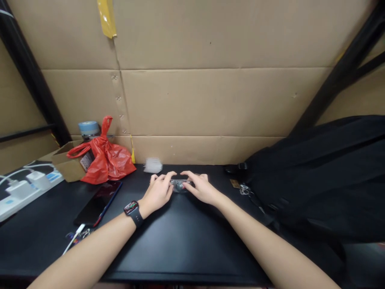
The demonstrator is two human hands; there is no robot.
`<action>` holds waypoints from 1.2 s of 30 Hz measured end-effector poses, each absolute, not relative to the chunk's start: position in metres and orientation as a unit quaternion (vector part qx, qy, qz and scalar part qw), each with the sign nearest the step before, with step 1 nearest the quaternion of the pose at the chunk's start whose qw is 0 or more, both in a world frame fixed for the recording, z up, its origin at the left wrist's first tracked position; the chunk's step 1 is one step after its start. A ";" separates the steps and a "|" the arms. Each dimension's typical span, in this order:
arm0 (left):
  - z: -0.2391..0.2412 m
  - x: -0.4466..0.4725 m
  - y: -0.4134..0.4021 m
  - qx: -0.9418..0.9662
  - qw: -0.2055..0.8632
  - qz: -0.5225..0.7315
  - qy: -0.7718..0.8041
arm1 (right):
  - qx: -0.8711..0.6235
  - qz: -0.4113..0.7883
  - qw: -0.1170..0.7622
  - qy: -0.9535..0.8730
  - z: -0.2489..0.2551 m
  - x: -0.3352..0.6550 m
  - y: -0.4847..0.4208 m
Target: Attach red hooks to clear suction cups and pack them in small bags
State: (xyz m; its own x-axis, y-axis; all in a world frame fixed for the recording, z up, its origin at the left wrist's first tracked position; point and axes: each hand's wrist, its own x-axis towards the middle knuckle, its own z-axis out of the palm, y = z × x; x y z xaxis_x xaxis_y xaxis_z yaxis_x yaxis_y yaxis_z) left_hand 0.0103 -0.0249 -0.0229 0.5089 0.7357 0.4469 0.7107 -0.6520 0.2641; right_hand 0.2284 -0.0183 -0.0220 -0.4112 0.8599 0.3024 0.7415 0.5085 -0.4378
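Note:
My left hand (159,192) and my right hand (201,187) meet at the far middle of a black desk (186,241). Both pinch a small clear plastic piece (179,185) with a dark round part in it, which lies on the desk between the fingertips. The fingers hide its ends, so its exact shape is unclear. A dark smartwatch (132,212) is on my left wrist. A small stack of clear plastic pieces (153,165) lies just behind the hands by the cardboard wall.
A red plastic bag (105,158) and a small cardboard box (66,162) sit at the back left, with a blue-capped jar (89,128) behind. A dark phone (98,202) lies left of my hands. A white power strip (21,188) is far left. Black fabric (325,176) covers the right side.

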 end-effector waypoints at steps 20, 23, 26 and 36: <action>-0.030 0.009 -0.026 0.887 -0.116 0.228 0.385 | -0.473 0.042 0.171 -0.863 -0.010 0.225 -0.030; -0.029 0.010 -0.030 0.894 -0.122 0.220 0.371 | -0.456 0.061 0.182 -0.869 -0.013 0.223 -0.029; -0.028 0.010 -0.032 0.893 -0.140 0.213 0.371 | -0.450 0.052 0.188 -0.871 -0.013 0.224 -0.028; -0.010 -0.012 -0.018 0.831 -0.187 0.200 0.484 | -0.425 -0.010 0.161 -0.891 -0.020 0.215 -0.030</action>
State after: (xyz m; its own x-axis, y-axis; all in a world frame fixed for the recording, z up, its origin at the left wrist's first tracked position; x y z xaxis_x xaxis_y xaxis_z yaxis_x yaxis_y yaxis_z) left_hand -0.0121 -0.0177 -0.0101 0.4515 0.7293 0.5141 0.8793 -0.4614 -0.1176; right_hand 0.2145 -0.0303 -0.0198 -0.5872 0.7536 0.2955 0.7603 0.6388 -0.1182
